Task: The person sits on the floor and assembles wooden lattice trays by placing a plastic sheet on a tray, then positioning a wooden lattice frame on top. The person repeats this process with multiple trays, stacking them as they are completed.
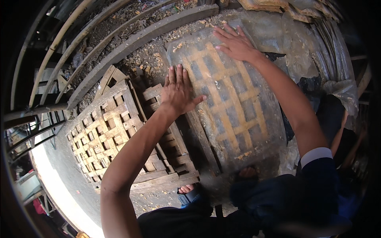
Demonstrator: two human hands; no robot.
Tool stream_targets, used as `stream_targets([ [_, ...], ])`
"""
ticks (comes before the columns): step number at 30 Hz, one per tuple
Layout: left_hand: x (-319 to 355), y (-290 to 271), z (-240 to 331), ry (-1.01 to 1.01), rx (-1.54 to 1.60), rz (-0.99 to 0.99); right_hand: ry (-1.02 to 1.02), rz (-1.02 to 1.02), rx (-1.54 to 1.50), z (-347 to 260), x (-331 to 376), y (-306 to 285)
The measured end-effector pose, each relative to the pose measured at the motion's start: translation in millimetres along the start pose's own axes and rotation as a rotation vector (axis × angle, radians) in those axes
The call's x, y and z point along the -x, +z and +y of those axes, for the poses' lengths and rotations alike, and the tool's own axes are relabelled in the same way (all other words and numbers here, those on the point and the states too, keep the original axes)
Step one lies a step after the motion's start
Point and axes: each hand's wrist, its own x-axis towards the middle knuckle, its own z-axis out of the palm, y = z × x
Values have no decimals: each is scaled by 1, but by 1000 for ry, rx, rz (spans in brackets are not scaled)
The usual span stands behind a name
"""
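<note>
Pressing flat on a plastic-covered wooden lattice panel [228, 99]: two bare hands, fingers spread, palms down, neither gripping anything.

Left hand [178, 93]: open, resting on the near left edge of the covered panel, thumb pointing right.

Right hand [236, 43]: open, laid on the far upper corner of the same panel, fingers fanned toward the kerb.

Covered panel: lies on the ground directly ahead of the person, tilted slightly, overlapping a bare lattice panel [115, 135] to its left. Pale wood slats cross in a grid, showing through a grey, dusty translucent plastic sheet [274, 31] that carries on beyond the panel to the upper right. Wood shavings [149, 59] scatter round its upper edge.

Handling, judged: the panel looks stiff and moderately light, thin slats likely to crack if bent; the sheet looks soft, slippery and prone to shifting under the palms. Best hold appears to be the outer frame edges, one hand on each side, rather than the inner slats.

Also present: curved concrete kerb [131, 41], bamboo poles [59, 43], the person's sandalled foot [188, 192].
</note>
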Motion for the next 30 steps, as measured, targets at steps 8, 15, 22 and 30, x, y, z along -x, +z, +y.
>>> stream_targets([
  [8,-2,4,0,-5,-14,-5,8,130,-33,26,32,-5],
  [15,-7,-1,-3,12,6,21,469,-65,34,88,78,-4],
  [22,-5,2,-4,-1,-42,-12,-128,196,-36,47,107,-14],
  [30,-7,-7,1,30,-27,-19,659,-45,-145,84,118,-16],
])
